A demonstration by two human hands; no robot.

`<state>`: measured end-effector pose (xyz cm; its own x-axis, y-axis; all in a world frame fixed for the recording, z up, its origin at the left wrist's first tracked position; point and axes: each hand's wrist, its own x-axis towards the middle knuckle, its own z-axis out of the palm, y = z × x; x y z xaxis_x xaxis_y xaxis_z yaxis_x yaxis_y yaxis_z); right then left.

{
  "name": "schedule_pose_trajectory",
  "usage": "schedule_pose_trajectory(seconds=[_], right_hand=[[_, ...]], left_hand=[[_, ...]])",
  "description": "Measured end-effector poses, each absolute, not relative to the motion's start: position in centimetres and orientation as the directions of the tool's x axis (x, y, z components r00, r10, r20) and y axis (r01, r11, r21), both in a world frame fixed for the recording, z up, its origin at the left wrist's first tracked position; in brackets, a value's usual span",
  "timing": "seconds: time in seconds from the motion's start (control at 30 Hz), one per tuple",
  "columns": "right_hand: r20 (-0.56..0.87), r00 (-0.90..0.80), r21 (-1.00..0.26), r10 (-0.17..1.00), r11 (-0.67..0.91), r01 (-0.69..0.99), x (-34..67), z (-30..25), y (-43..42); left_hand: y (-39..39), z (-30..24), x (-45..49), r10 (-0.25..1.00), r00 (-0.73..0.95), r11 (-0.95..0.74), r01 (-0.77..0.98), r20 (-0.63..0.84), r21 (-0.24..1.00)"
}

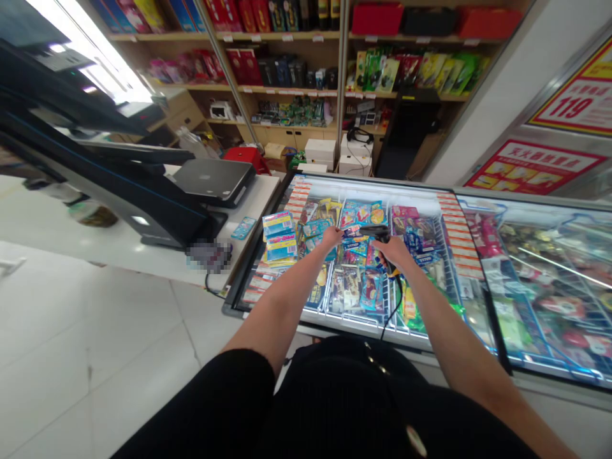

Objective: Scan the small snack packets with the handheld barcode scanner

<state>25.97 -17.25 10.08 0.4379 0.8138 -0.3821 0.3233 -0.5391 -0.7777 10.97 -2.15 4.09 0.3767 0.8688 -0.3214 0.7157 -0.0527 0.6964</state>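
Note:
Both my arms reach out over a glass-topped chest freezer [430,191] full of colourful ice-cream packets. My right hand [396,250] is closed round the grip of a black handheld barcode scanner [375,232], whose cable [392,306] hangs down towards me. My left hand [331,238] is closed on a small blue packet [352,234] held just in front of the scanner's head. Several blue and yellow packets [280,239] lie stacked on the freezer's left side.
A white checkout counter [95,245] on the left carries a black till screen [95,159] and a grey laptop-like device [213,180]. Wooden shelves [296,64] of boxed goods line the back wall. A second freezer [549,280] adjoins on the right. White floor tiles [95,357] lie below left.

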Motion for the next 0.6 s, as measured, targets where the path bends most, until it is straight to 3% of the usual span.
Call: schedule_pose_trajectory(seconds=[0.6], right_hand=[[-0.404,0.470,-0.798,0.785,-0.554,0.238,26.2,10.9,-17.7]], left_hand=[[-4.0,3.0,12.0,0.872,0.420,-0.204,0.777,-0.250,0.595]])
